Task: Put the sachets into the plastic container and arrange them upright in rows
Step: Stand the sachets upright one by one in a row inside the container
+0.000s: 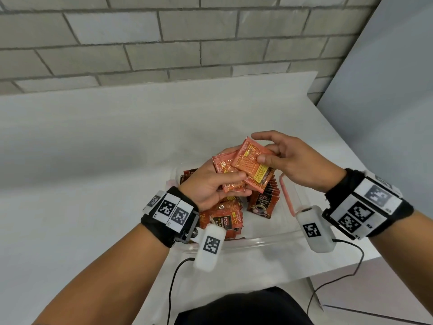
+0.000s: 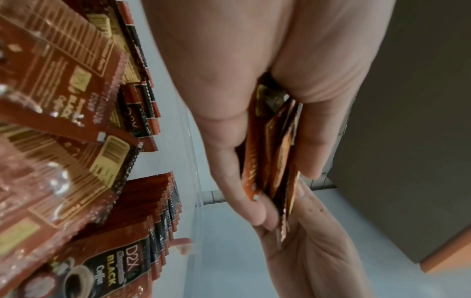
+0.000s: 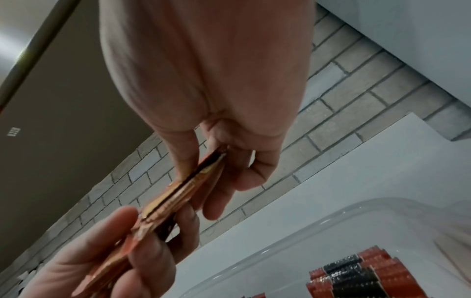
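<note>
Above the clear plastic container [image 1: 257,240] both hands hold a small stack of red-orange sachets [image 1: 246,167]. My left hand [image 1: 210,184] grips the stack's lower end between thumb and fingers. My right hand [image 1: 278,158] pinches the top sachet's right edge with thumb and fingers. The stack [image 2: 275,161] shows edge-on between the left hand's fingers [image 2: 229,153], and edge-on [image 3: 178,193] under the right hand [image 3: 211,161]. Inside the container a row of sachets [image 1: 264,198] stands upright, and loose sachets [image 1: 225,221] lie near my left wrist.
The container sits on a white table [image 1: 93,160] against a grey brick wall [image 1: 164,43]. A pink strip [image 1: 287,195] runs along the container's right side. The table's right edge [image 1: 351,148] drops off beside my right wrist. Cables hang from both wrist cameras.
</note>
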### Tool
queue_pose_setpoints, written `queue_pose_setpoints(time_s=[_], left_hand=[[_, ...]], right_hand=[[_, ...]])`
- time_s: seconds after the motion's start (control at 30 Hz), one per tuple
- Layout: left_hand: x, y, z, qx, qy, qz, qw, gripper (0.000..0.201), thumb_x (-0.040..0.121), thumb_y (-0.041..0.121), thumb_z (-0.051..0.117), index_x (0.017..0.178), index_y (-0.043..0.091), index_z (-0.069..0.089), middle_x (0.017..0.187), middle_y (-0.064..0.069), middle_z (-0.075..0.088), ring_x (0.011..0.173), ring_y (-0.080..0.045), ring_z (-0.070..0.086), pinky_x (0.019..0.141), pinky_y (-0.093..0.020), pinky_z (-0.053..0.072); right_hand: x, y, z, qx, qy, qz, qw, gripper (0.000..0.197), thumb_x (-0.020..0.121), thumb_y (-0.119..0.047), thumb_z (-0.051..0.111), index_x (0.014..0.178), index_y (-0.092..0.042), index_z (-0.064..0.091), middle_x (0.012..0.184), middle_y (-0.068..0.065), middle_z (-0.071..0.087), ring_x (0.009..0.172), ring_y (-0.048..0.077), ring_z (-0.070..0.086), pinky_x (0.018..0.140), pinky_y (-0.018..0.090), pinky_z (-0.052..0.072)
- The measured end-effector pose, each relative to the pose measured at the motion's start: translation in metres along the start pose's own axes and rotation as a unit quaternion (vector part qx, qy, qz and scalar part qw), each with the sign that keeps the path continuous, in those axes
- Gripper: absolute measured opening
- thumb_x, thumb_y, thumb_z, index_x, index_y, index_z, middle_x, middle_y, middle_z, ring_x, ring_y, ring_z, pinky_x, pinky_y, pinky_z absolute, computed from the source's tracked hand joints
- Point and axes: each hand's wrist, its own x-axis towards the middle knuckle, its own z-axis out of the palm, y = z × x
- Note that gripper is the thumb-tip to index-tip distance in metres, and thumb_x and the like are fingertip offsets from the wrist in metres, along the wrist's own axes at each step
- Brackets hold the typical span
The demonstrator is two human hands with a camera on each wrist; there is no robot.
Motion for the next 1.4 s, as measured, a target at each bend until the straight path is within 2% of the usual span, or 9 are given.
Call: queue_pose_setpoints(time_s=[0.17, 0.3, 0.5, 0.67, 0.77, 0.9, 1.1, 1.27, 1.4], left_hand=[[0.002, 0.003, 0.0, -0.012, 0.032, 0.028, 0.999, 0.046, 0.078, -0.003, 0.058, 0.121, 0.015, 0.054, 0.1, -0.009, 0.072, 0.092, -0.026, 0.07, 0.083, -0.042, 0.057], [0.002, 0.007, -0.003, -0.057, 0.092, 0.059, 0.992, 0.027, 0.084, -0.015, 0.05, 0.096, 0.007, 0.06, 0.086, -0.011, 0.074, 0.085, -0.024, 0.071, 0.085, -0.045, 0.055], [0.011, 0.009, 0.005, -0.019, 0.093, 0.057, 0.994, 0.043, 0.081, -0.012, 0.057, 0.114, 0.015, 0.059, 0.103, -0.009, 0.072, 0.097, -0.023, 0.069, 0.085, -0.041, 0.056], [0.013, 0.015, 0.001, -0.13, 0.1, 0.028, 0.986, 0.021, 0.094, 0.001, 0.04, 0.108, 0.007, 0.056, 0.095, -0.015, 0.073, 0.088, -0.033, 0.07, 0.081, -0.047, 0.055], [0.011, 0.015, -0.005, -0.071, 0.107, 0.029, 0.991, 0.018, 0.096, 0.002, 0.041, 0.107, 0.008, 0.054, 0.093, -0.014, 0.073, 0.083, -0.035, 0.07, 0.073, -0.042, 0.058], [0.009, 0.011, -0.008, 0.068, 0.084, 0.022, 0.994, 0.03, 0.084, 0.016, 0.062, 0.112, 0.009, 0.057, 0.092, -0.016, 0.072, 0.07, -0.027, 0.069, 0.058, -0.031, 0.058], [0.008, 0.006, -0.003, 0.103, 0.078, 0.021, 0.991, 0.043, 0.081, 0.028, 0.063, 0.112, 0.0, 0.058, 0.077, -0.01, 0.071, 0.058, -0.019, 0.066, 0.052, -0.028, 0.055], [0.005, 0.006, -0.002, 0.097, 0.071, 0.05, 0.992, 0.018, 0.085, 0.011, 0.061, 0.103, 0.01, 0.063, 0.086, -0.007, 0.072, 0.078, -0.02, 0.069, 0.065, -0.029, 0.057], [0.006, 0.006, -0.002, 0.1, 0.101, 0.056, 0.988, 0.015, 0.09, 0.002, 0.058, 0.1, 0.009, 0.065, 0.083, -0.007, 0.071, 0.066, -0.02, 0.064, 0.059, -0.028, 0.056]], right_hand=[[0.004, -0.002, -0.001, -0.043, 0.102, -0.008, 0.994, 0.019, 0.095, -0.017, 0.053, 0.114, -0.018, 0.056, 0.092, -0.007, 0.07, 0.074, -0.004, 0.064, 0.062, 0.007, 0.044], [0.01, 0.007, -0.001, 0.042, 0.207, 0.048, 0.976, 0.005, 0.095, -0.017, 0.055, 0.097, -0.013, 0.055, 0.091, 0.006, 0.069, 0.067, 0.012, 0.06, 0.058, 0.022, 0.046], [0.016, 0.011, 0.017, 0.176, 0.144, 0.085, 0.97, 0.013, 0.094, -0.012, 0.055, 0.106, -0.01, 0.059, 0.09, 0.002, 0.071, 0.08, 0.011, 0.067, 0.068, 0.023, 0.054], [0.02, 0.013, 0.014, 0.215, 0.194, 0.082, 0.954, 0.01, 0.095, -0.008, 0.052, 0.1, -0.01, 0.06, 0.087, 0.004, 0.068, 0.078, 0.013, 0.063, 0.069, 0.027, 0.051], [0.018, 0.012, 0.008, 0.232, 0.23, 0.081, 0.942, 0.014, 0.094, -0.004, 0.047, 0.088, -0.012, 0.056, 0.082, 0.005, 0.065, 0.073, 0.016, 0.061, 0.072, 0.033, 0.052], [0.01, 0.006, 0.006, 0.188, 0.186, 0.061, 0.962, 0.017, 0.094, -0.004, 0.045, 0.086, -0.013, 0.056, 0.08, 0.003, 0.064, 0.071, 0.014, 0.059, 0.067, 0.029, 0.048], [0.005, 0.005, 0.011, 0.062, 0.127, 0.022, 0.99, 0.01, 0.094, -0.006, 0.052, 0.102, -0.009, 0.057, 0.091, 0.005, 0.068, 0.076, 0.013, 0.065, 0.066, 0.022, 0.05], [0.003, 0.008, 0.013, 0.178, 0.184, 0.029, 0.966, 0.009, 0.093, -0.006, 0.054, 0.102, -0.008, 0.055, 0.086, 0.005, 0.072, 0.076, 0.017, 0.07, 0.064, 0.026, 0.057], [-0.001, 0.007, 0.012, 0.145, 0.129, 0.051, 0.98, 0.012, 0.093, -0.005, 0.054, 0.104, -0.008, 0.058, 0.091, 0.006, 0.073, 0.08, 0.018, 0.07, 0.067, 0.028, 0.059]])
